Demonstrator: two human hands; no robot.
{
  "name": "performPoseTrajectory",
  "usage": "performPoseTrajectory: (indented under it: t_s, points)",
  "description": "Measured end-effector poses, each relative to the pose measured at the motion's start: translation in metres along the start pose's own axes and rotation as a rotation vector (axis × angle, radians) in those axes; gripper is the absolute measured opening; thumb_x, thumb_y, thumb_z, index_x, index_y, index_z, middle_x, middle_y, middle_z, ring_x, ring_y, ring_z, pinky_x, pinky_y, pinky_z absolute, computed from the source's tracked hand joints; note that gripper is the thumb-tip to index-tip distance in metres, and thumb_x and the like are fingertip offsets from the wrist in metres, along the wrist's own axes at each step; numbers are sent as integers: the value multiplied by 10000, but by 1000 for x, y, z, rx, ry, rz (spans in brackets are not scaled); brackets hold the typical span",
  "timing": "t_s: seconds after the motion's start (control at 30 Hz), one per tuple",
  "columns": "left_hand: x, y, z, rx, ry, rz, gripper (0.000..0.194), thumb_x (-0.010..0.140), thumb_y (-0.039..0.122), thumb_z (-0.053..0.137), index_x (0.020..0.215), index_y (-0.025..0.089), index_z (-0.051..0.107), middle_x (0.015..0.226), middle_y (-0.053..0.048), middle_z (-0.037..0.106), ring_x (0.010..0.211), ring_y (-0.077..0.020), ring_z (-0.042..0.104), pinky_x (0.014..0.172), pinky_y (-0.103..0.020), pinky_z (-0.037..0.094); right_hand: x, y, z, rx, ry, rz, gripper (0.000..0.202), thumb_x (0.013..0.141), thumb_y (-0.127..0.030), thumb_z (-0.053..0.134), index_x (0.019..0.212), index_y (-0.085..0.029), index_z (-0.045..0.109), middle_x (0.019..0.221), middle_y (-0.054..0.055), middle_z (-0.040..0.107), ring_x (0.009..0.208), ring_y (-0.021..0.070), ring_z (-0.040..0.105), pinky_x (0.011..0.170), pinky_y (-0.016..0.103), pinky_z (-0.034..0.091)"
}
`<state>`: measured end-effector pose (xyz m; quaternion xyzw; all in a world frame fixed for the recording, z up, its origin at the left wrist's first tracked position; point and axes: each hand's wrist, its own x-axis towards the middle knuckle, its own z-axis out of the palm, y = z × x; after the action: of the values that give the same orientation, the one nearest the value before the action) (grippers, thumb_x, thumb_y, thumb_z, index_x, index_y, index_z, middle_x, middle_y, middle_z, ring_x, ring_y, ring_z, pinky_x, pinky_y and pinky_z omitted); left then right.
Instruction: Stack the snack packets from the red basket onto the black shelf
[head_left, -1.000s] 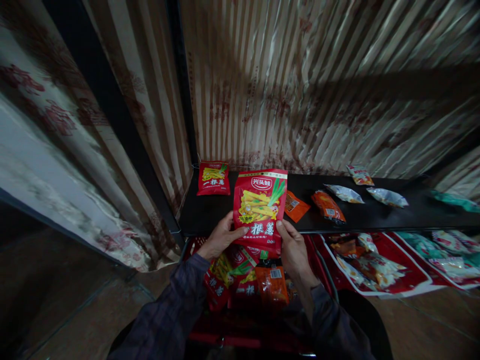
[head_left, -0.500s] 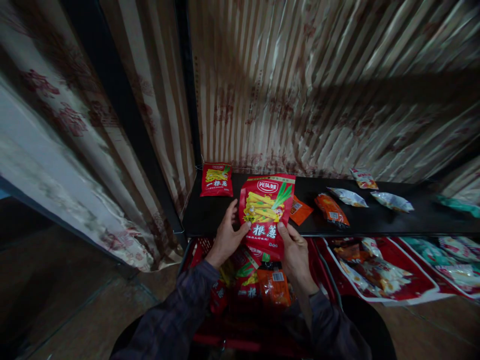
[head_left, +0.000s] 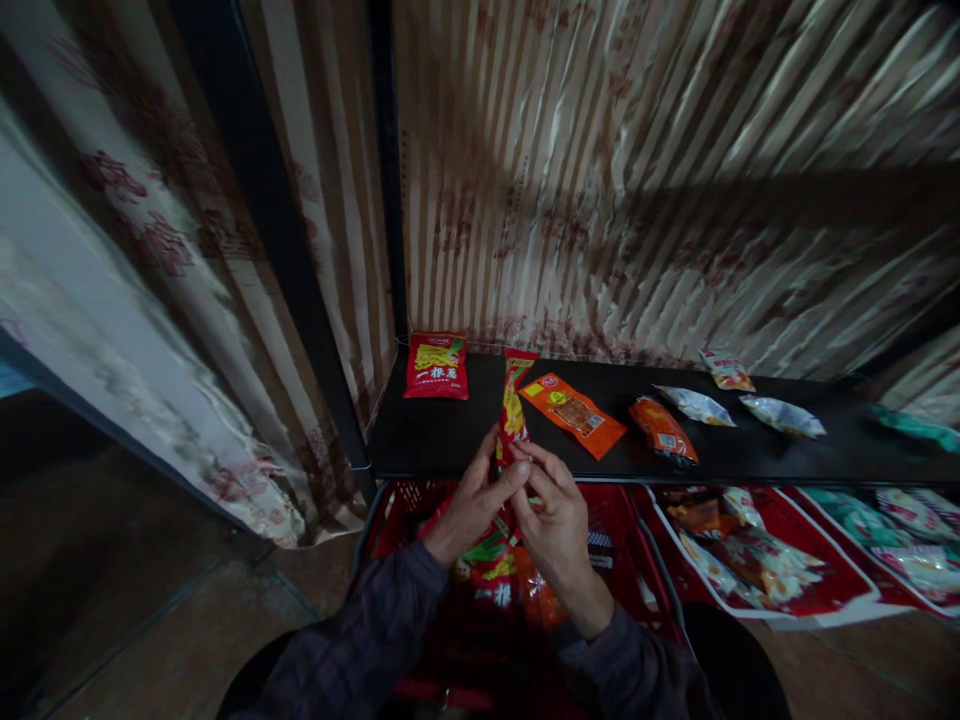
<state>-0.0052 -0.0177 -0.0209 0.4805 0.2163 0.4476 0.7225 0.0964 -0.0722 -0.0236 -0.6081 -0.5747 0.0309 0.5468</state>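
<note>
A red snack bag [head_left: 513,400] with yellow sticks printed on it stands narrow between my hands, turned edge-on or folded; I cannot tell which. My left hand [head_left: 478,492] grips its lower left side. Closed around the lower right side, my right hand [head_left: 553,515] has its fingers touching my left thumb. Both hands are over a red basket [head_left: 651,560], where more red bags [head_left: 491,565] and an orange packet [head_left: 538,592] lie partly hidden. Another red snack bag [head_left: 436,366] rests at the left end of the black shelf [head_left: 480,425].
On the shelf lie a flat orange packet [head_left: 574,412], a crumpled orange packet [head_left: 663,430], several silvery-white packets [head_left: 697,406] and a green one [head_left: 915,428]. Lower right, red baskets [head_left: 825,600] hold more packets. A dark post [head_left: 262,200] and striped curtain [head_left: 600,200] border the shelf.
The red bag, which faced me broadside, now appears narrow. My hands have come together, the right one moving left. The flat orange packet is now uncovered.
</note>
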Motion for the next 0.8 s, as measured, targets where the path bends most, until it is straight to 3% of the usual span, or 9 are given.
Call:
performPoseTrajectory:
  t_s: [0.13, 0.23, 0.33, 0.43, 0.5, 0.63, 0.73, 0.8]
  points:
    - [9, -14, -5, -108, 236, -114, 472, 734, 530, 719, 1040, 171, 686, 1125, -86, 704, 1146, -259, 594, 1025, -352, 420, -7, 0, 6, -113, -149, -50, 328, 852, -298, 610, 1168, -282, 697, 1230, 89, 665, 1116, 265, 608, 993, 444, 473]
    - [15, -17, -12, -190, 344, -183, 487, 677, 563, 750, 928, 150, 698, 1026, -98, 735, 1087, -276, 633, 980, -371, 464, -7, 5, 1, 14, -214, 17, 287, 867, -334, 605, 1130, -285, 711, 1194, 79, 689, 1091, 245, 628, 992, 426, 468]
    - [18, -15, -17, -309, 254, -313, 501, 666, 574, 753, 922, 147, 692, 923, -102, 753, 1019, -298, 674, 894, -401, 522, 9, 19, -11, 168, -22, 198, 296, 871, -380, 604, 1126, -262, 698, 1155, 76, 698, 1080, 226, 622, 981, 404, 465]
    - [17, -14, -18, -329, 161, -390, 475, 690, 580, 732, 906, 159, 689, 824, -97, 756, 982, -308, 694, 825, -398, 552, 39, 37, -26, 311, 243, 368, 456, 761, -461, 712, 1147, -223, 661, 1174, 76, 685, 1075, 223, 614, 976, 395, 460]
    - [17, -16, -18, -322, 114, -407, 445, 697, 557, 736, 901, 164, 690, 806, -98, 757, 986, -311, 696, 819, -391, 557, 60, 46, -33, 447, 249, 456, 489, 687, -500, 758, 1075, -212, 684, 1109, 62, 713, 1036, 214, 631, 938, 365, 481]
    - [14, -21, -18, -317, 42, -445, 415, 690, 519, 759, 873, 152, 697, 826, -118, 760, 999, -322, 692, 855, -408, 551, 87, 53, -40, 600, 92, 557, 385, 590, -501, 816, 810, -198, 729, 822, 25, 749, 776, 191, 675, 745, 311, 531]
    - [12, -23, -18, -287, 5, -430, 429, 667, 508, 784, 857, 133, 700, 849, -130, 760, 1018, -324, 685, 888, -419, 541, 93, 55, -38, 623, 118, 631, 351, 529, -472, 855, 556, -194, 643, 553, -13, 667, 520, 147, 598, 551, 279, 494]
    - [11, -22, -19, -265, -16, -418, 436, 644, 506, 803, 835, 127, 703, 862, -129, 760, 1034, -322, 678, 907, -416, 532, 94, 57, -35, 644, 155, 656, 374, 514, -458, 868, 510, -200, 597, 487, -30, 625, 451, 130, 552, 504, 277, 473]
